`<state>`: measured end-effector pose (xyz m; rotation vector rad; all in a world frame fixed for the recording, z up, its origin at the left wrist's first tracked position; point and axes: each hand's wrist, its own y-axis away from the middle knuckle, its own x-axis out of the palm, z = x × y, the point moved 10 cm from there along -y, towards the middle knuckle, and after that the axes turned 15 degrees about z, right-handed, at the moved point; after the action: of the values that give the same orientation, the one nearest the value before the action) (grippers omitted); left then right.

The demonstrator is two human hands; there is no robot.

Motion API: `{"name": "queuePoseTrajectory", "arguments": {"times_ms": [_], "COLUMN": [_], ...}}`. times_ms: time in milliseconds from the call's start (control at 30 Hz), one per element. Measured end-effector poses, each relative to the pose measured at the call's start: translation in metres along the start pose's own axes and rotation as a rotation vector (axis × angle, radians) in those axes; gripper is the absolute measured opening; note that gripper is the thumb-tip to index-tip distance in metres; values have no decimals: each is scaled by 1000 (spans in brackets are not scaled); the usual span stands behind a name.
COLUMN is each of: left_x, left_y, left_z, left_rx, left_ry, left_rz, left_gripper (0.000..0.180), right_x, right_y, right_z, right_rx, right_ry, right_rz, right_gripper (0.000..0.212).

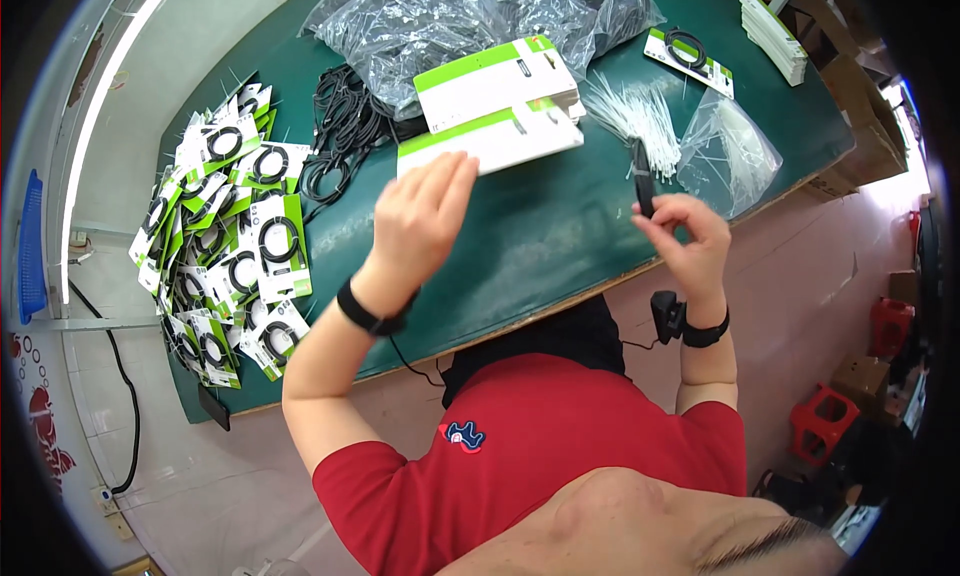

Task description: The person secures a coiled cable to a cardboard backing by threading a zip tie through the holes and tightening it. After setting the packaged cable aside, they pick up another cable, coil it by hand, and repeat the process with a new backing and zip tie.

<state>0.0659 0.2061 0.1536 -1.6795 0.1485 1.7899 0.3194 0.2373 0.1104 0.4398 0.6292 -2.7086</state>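
My left hand is closed at the near edge of a white and green cardboard card, its fingers pressed together; the thumb is hidden. That card overlaps a stack of similar cards just behind it. On the right, the thumb and fingers of my right hand pinch the lower end of a coiled black cable, seen nearly edge-on. Its upper end overlaps a fanned pile of white zip ties on the green table.
Finished-looking cards with black cable coils are heaped at the left. Loose black cables lie beside clear plastic bags at the back. Farther right are a zip-tie bag, one carded cable and a card stack.
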Motion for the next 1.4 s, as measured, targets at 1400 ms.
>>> {"name": "queuePoseTrajectory", "arguments": {"times_ms": [1400], "left_x": [78], "left_y": [116], "left_z": [-63], "left_rx": [94], "left_ry": [601], "left_rz": [-3], "left_gripper": [26], "right_x": [192], "right_y": [1], "right_z": [-13], "right_rx": [-338], "right_ry": [-2], "right_rz": [809], "right_gripper": [13]}}
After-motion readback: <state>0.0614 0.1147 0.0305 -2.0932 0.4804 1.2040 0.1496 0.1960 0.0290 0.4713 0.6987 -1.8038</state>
